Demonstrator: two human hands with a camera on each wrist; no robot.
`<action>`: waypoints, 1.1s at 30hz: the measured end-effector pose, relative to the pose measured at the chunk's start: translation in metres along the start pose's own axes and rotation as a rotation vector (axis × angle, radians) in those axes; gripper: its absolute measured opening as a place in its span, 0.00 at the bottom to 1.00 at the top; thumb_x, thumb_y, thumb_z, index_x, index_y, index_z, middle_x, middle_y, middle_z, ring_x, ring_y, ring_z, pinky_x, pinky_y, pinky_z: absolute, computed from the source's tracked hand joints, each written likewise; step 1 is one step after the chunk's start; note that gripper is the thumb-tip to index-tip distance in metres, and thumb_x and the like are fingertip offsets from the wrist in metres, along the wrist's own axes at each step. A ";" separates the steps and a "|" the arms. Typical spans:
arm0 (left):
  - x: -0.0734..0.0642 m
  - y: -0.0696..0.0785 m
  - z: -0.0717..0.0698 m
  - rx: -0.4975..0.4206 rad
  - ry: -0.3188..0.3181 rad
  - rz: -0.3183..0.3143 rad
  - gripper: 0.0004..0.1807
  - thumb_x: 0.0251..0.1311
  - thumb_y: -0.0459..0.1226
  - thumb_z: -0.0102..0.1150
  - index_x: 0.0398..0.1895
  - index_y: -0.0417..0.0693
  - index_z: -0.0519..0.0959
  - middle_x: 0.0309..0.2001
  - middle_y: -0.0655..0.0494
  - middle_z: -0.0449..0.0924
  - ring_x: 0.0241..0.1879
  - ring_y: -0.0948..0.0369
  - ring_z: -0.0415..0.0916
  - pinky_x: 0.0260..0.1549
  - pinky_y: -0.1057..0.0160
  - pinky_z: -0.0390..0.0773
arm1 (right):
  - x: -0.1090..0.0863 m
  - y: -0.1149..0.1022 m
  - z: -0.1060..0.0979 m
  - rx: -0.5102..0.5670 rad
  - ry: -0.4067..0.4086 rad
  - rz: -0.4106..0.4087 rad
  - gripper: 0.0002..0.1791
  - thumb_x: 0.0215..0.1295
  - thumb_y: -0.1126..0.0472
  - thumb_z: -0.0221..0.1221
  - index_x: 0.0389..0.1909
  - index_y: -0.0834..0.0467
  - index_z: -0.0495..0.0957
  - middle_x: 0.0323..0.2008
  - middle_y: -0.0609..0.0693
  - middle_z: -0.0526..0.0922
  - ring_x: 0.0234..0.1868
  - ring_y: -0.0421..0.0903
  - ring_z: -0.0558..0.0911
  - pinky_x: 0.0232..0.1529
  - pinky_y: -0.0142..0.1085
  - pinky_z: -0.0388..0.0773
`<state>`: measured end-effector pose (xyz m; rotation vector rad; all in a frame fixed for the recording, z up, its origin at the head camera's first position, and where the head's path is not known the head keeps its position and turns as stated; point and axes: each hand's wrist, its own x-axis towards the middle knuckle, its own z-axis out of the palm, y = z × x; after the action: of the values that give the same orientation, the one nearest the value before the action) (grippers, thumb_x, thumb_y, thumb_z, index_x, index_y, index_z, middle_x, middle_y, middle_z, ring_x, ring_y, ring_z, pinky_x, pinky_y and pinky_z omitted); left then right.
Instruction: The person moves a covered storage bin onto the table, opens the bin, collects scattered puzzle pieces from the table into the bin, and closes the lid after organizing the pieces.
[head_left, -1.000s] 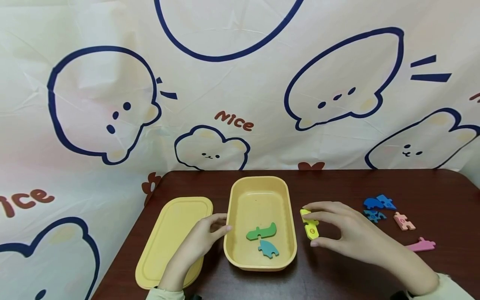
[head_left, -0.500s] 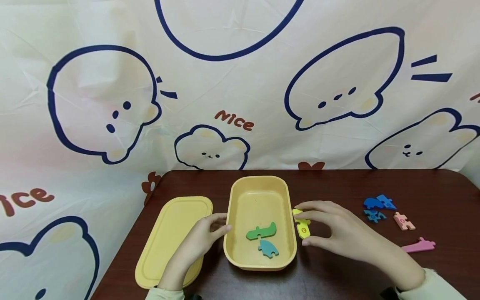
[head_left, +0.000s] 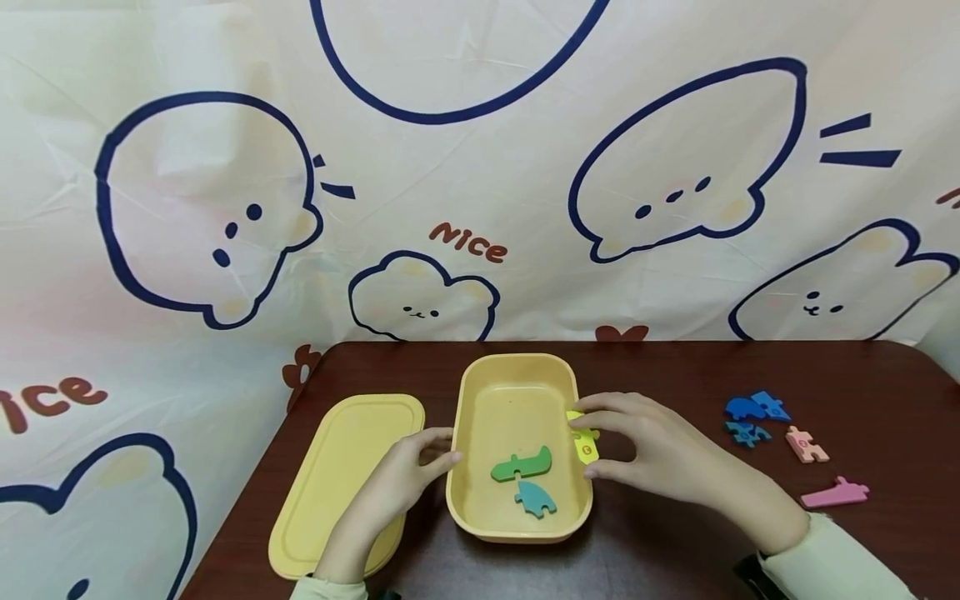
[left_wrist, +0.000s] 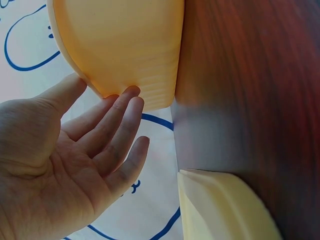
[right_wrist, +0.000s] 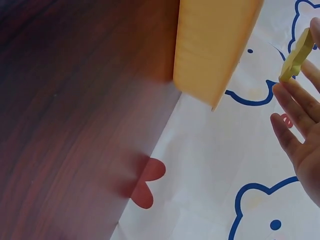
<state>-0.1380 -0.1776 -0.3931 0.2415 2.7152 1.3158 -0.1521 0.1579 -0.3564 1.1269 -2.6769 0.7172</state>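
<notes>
In the head view my right hand (head_left: 652, 446) pinches a yellow puzzle piece (head_left: 587, 450) between thumb and fingers, over the right rim of a yellow plastic box (head_left: 517, 400). The right wrist view shows this piece (right_wrist: 296, 55) edge-on, raised above the table at rim height. My left hand (head_left: 408, 471) holds the box's left side, thumb at the rim and fingertips against the outer wall (left_wrist: 145, 65). Inside the box lie a green puzzle piece (head_left: 525, 464) and a teal fan-shaped piece (head_left: 536, 498), flat on the bottom.
A yellow lid (head_left: 360, 425) lies left of the box, partly under my left forearm. To the right on the dark wooden table (head_left: 660, 367) are several blue pieces (head_left: 750, 408), a light pink piece (head_left: 806, 444) and a pink piece (head_left: 836, 493). A printed cloth (head_left: 540, 183) hangs behind.
My right hand has moved left with the yellow puzzle piece, from beside the box to over its right rim. The left hand and the box have stayed in place.
</notes>
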 end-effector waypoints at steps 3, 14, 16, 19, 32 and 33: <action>0.000 0.000 0.000 0.001 -0.001 0.004 0.20 0.67 0.37 0.62 0.59 0.38 0.78 0.47 0.49 0.83 0.48 0.52 0.80 0.48 0.51 0.79 | 0.005 0.001 0.002 0.003 -0.015 0.014 0.25 0.54 0.48 0.74 0.53 0.48 0.84 0.60 0.42 0.77 0.58 0.45 0.76 0.53 0.47 0.78; 0.001 0.002 -0.001 0.018 0.016 -0.004 0.20 0.66 0.38 0.62 0.58 0.39 0.78 0.46 0.51 0.83 0.47 0.53 0.81 0.48 0.51 0.79 | 0.018 0.000 0.011 0.032 -0.023 -0.038 0.25 0.54 0.48 0.74 0.53 0.49 0.84 0.57 0.45 0.79 0.57 0.47 0.77 0.54 0.48 0.78; 0.001 0.002 -0.001 0.013 0.012 0.001 0.19 0.67 0.38 0.62 0.58 0.39 0.78 0.46 0.51 0.83 0.47 0.53 0.81 0.48 0.52 0.79 | 0.021 0.001 0.013 0.031 -0.023 -0.047 0.25 0.54 0.48 0.74 0.53 0.49 0.84 0.57 0.45 0.79 0.56 0.47 0.77 0.53 0.48 0.77; 0.001 0.001 0.000 0.010 0.007 0.005 0.19 0.67 0.38 0.62 0.58 0.39 0.78 0.46 0.51 0.83 0.47 0.54 0.81 0.48 0.52 0.79 | 0.024 0.002 0.015 0.033 -0.036 -0.041 0.25 0.53 0.48 0.74 0.53 0.49 0.84 0.56 0.44 0.79 0.55 0.46 0.77 0.53 0.48 0.77; -0.001 0.001 0.000 -0.001 0.000 0.000 0.20 0.67 0.39 0.62 0.58 0.40 0.78 0.46 0.52 0.83 0.47 0.54 0.80 0.48 0.52 0.79 | 0.038 0.004 0.025 0.072 -0.095 -0.016 0.26 0.57 0.45 0.71 0.55 0.51 0.83 0.59 0.44 0.78 0.60 0.49 0.76 0.59 0.50 0.73; -0.001 0.001 0.000 0.000 0.000 -0.001 0.20 0.67 0.39 0.62 0.58 0.40 0.78 0.46 0.52 0.83 0.47 0.54 0.80 0.48 0.52 0.79 | 0.038 0.004 0.026 0.074 -0.095 -0.013 0.26 0.57 0.45 0.71 0.55 0.51 0.83 0.59 0.44 0.78 0.60 0.49 0.75 0.59 0.50 0.72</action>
<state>-0.1373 -0.1773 -0.3922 0.2397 2.7152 1.3154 -0.1807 0.1235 -0.3681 1.2252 -2.7390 0.7862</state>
